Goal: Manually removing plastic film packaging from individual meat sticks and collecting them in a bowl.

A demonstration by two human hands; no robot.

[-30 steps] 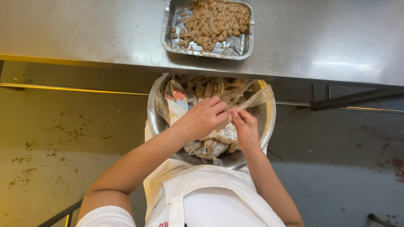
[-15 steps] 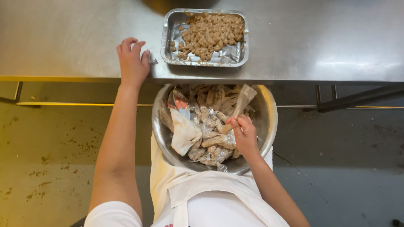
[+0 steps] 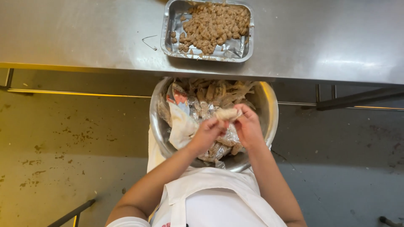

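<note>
Below me runs a stained concrete floor, yellowish on my left and grey on my right, with a stainless steel table crossing the top of the view.

Nearest to me is my white apron, and both bare forearms reach up from it over a round metal bowl that I hold against my body, just under the table's edge. The bowl is heaped with crumpled clear plastic wrappers and a few pale, elongated pieces of food; one wrapper at the left side shows red and blue print.

My left hand and right hand meet over the middle of the bowl. Together they grip a small pale wrapped piece, the fingers of each hand curled and pinched on either end of it, thumbs close to each other. It sits above the heap, between my two hands.

Farther off, on the table top just beyond the bowl, stands a rectangular foil tray filled on its right side with brown, lumpy unwrapped pieces. A thin bent wire lies on the steel just left of the tray.
</note>
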